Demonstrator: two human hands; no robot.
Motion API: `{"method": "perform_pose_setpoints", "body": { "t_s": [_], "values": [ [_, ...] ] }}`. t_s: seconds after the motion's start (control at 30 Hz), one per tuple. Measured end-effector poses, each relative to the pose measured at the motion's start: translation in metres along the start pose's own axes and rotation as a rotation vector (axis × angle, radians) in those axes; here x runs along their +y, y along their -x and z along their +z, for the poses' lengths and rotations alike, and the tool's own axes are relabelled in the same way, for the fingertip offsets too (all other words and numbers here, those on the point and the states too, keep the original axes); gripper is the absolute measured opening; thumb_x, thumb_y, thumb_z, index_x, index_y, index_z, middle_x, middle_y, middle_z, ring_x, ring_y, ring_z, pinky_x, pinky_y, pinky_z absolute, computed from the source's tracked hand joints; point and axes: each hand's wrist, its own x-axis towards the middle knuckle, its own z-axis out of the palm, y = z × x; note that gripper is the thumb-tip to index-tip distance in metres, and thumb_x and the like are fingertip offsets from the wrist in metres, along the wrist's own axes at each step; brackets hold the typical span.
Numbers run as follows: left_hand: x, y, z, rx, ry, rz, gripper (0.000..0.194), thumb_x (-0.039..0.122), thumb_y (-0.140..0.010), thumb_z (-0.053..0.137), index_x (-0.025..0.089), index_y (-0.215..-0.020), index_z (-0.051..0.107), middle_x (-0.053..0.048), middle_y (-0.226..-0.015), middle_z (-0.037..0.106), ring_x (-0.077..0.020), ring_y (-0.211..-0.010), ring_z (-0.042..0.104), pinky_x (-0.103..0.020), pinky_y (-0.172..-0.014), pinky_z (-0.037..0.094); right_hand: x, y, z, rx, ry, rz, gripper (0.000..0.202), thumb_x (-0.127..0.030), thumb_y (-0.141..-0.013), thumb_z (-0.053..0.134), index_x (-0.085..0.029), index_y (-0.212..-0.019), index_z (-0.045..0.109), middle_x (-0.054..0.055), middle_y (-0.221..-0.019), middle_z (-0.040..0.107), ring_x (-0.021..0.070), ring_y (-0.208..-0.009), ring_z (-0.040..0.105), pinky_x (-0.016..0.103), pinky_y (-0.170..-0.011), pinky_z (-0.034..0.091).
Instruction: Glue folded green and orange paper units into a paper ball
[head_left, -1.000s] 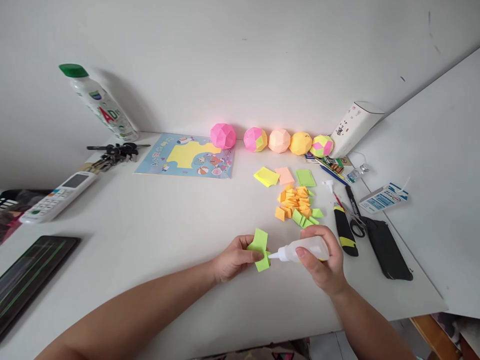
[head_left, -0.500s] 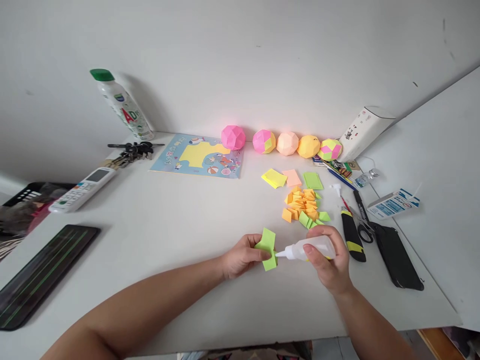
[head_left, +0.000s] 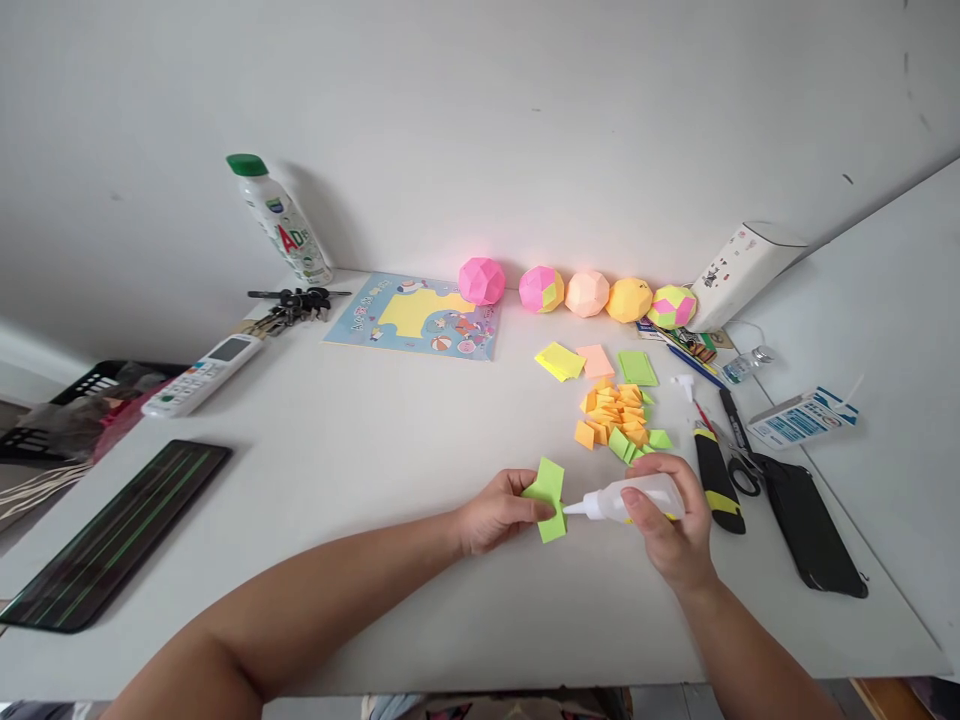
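Between the thumb and fingers of my left hand (head_left: 504,514) is a green folded paper piece (head_left: 551,482) with several flaps standing out. My right hand (head_left: 679,530) is closed around a white glue bottle (head_left: 637,497), tipped on its side. The bottle's thin nozzle points left and meets the right edge of the green paper, or comes very near it. Just beyond the bottle lies a pile of small orange folded paper pieces (head_left: 611,412), with some green folded paper pieces (head_left: 624,445) at its near edge.
Yellow (head_left: 560,361), peach (head_left: 595,361) and green paper sheets (head_left: 637,368) lie behind the pile. A row of paper balls (head_left: 587,293) lines the wall. To the right are a utility knife (head_left: 718,482), scissors (head_left: 744,476) and a black pouch (head_left: 814,530). A remote control (head_left: 202,377) lies left.
The whole scene has shifted a little to the right in view, as the camera turned. Both hands keep their holds, the nozzle still at the green paper.
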Motion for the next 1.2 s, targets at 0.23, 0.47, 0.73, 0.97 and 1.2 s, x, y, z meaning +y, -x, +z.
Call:
{"method": "perform_pose_setpoints", "body": {
  "t_s": [0.23,0.47,0.73,0.97,1.2],
  "values": [
    [0.0,0.0,0.0,0.003,0.001,-0.009,0.021,0.022,-0.054,0.078,0.012,-0.068,0.067,-0.005,-0.065,0.065,-0.0174,-0.065,0.058,-0.03,-0.065,0.042,0.002,0.001,-0.001,0.01,0.016,0.001,0.023,-0.034,-0.074,0.067,-0.024,-0.091,0.056,0.002,-0.08,0.056,0.0163,-0.062,0.053,0.026,-0.049,0.045],
    [0.0,0.001,0.001,0.003,0.009,-0.008,0.019,0.021,-0.055,0.078,0.013,-0.068,0.066,-0.005,-0.066,0.066,-0.017,-0.064,0.058,-0.03,-0.065,0.042,-0.001,0.0,0.0,0.006,0.005,0.002,0.021,-0.035,-0.074,0.067,-0.024,-0.089,0.057,0.001,-0.078,0.056,0.0149,-0.059,0.052,0.024,-0.047,0.044],
    [0.002,-0.001,0.005,0.016,0.028,0.015,0.021,0.02,-0.051,0.079,0.012,-0.064,0.064,-0.004,-0.062,0.064,-0.0168,-0.062,0.059,-0.031,-0.065,0.042,-0.003,0.0,0.0,0.015,0.014,0.031,0.021,-0.037,-0.074,0.067,-0.024,-0.087,0.057,0.001,-0.079,0.057,0.015,-0.059,0.054,0.024,-0.047,0.046],
    [0.002,-0.002,0.005,0.024,0.037,0.019,0.023,0.02,-0.049,0.08,0.012,-0.063,0.063,-0.003,-0.061,0.063,-0.0159,-0.06,0.057,-0.031,-0.065,0.041,-0.004,0.0,0.001,0.015,-0.014,0.043,0.022,-0.038,-0.073,0.068,-0.024,-0.086,0.058,0.0,-0.072,0.057,0.014,-0.054,0.053,0.022,-0.044,0.044],
    [0.003,-0.001,0.007,0.022,0.031,0.021,0.023,0.019,-0.05,0.079,0.012,-0.061,0.061,-0.002,-0.06,0.061,-0.0158,-0.061,0.057,-0.031,-0.066,0.041,-0.015,0.002,0.008,0.078,-0.063,0.145,0.023,-0.041,-0.072,0.067,-0.023,-0.085,0.057,0.0,-0.075,0.054,0.0124,-0.056,0.05,0.021,-0.046,0.043]
  ]
}}
